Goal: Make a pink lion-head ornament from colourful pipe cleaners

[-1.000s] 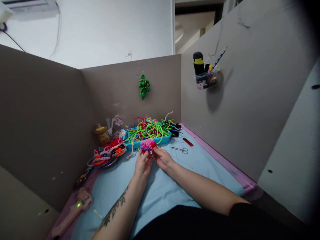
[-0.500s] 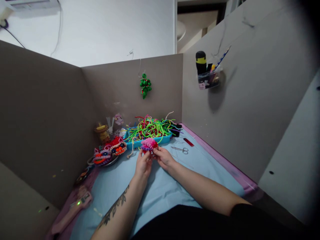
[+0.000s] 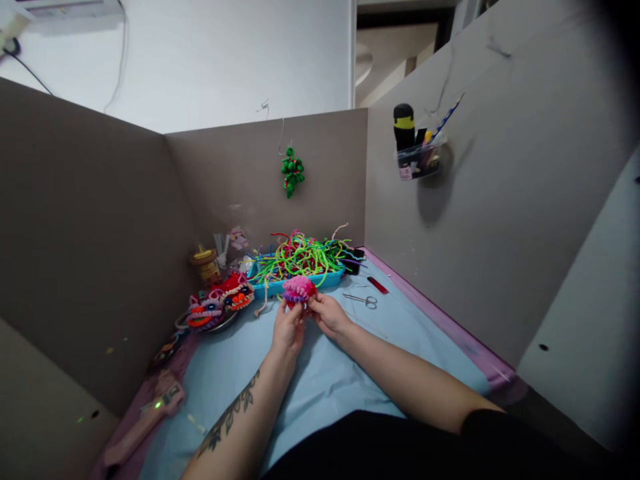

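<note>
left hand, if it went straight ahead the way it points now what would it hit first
Beyond the fuzzy pink piece it holds, the left hand would probably meet the near side of the blue tray first; its height is unclear, so it might reach the pipe cleaners instead.

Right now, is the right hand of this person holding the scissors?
No, the scissors lie on the blue cloth; the right hand holds the pink fuzzy piece.

Black short-sleeved top (image 3: 370, 447), dark tattoo (image 3: 229, 420) (leafy sprigs) along left forearm (image 3: 270, 387).
</note>
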A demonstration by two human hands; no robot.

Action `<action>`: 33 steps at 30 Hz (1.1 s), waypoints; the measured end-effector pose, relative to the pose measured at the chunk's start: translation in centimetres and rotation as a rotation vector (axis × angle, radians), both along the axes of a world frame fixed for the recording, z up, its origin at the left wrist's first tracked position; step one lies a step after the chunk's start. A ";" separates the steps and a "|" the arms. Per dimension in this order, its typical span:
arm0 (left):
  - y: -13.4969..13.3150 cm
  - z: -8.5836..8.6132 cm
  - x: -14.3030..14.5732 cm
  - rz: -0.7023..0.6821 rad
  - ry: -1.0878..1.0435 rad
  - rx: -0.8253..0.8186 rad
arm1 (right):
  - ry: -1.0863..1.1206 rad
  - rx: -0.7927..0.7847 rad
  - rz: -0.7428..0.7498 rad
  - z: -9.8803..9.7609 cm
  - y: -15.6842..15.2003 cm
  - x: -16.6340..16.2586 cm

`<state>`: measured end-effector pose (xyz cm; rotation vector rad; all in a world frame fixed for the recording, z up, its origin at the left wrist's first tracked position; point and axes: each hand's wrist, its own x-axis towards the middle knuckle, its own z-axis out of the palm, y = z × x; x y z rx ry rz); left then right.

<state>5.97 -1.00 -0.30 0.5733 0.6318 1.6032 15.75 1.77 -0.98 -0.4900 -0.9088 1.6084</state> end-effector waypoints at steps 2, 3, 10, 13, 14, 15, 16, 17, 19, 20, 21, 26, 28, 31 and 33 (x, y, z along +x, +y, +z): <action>0.0 0.0 0.1 0.009 0.001 0.005 | 0.011 -0.011 -0.024 0.0 0.1 -0.1; 0.0 0.0 0.1 0.015 -0.003 0.006 | 0.014 -0.013 -0.034 0.0 0.1 -0.1; -0.2 0.3 0.4 0.032 -0.007 0.016 | 0.024 -0.010 -0.048 0.0 0.1 -0.2; -0.2 0.4 0.2 0.051 0.008 0.029 | 0.042 -0.023 -0.029 -0.2 0.1 -0.3; -0.2 0.4 0.1 0.060 0.017 0.040 | 0.049 -0.036 -0.016 -0.3 0.1 -0.3; -0.2 0.4 0.0 0.071 0.025 0.055 | 0.056 -0.050 -0.005 -0.4 0.1 -0.3; -0.1 0.4 -0.1 0.087 0.034 0.070 | 0.061 -0.064 0.001 -0.5 0.1 -0.3; -0.1 0.5 -0.2 0.104 0.043 0.083 | 0.065 -0.075 0.002 -0.6 0.1 -0.3; -0.1 0.6 -0.3 0.131 0.070 0.097 | 0.071 -0.090 0.002 -0.7 0.2 -0.2; -0.1 0.6 -0.3 0.137 0.088 0.097 | 0.078 -0.100 0.010 -0.7 0.2 -0.1; -0.2 0.7 -0.2 0.139 0.107 0.095 | 0.090 -0.116 0.027 -0.7 0.3 -0.1; -0.5 0.7 0.2 0.121 0.166 0.082 | 0.214 -0.199 0.193 -0.7 0.5 0.2; -0.6 0.8 0.4 0.089 0.177 0.101 | 0.234 -0.192 0.213 -0.6 0.5 0.2; -0.7 0.9 0.2 0.011 0.114 0.158 | 0.153 -0.097 0.132 -0.3 0.7 0.4; -0.6 1.0 -0.1 -0.038 0.019 0.165 | 0.037 0.010 0.033 -0.1 0.8 0.7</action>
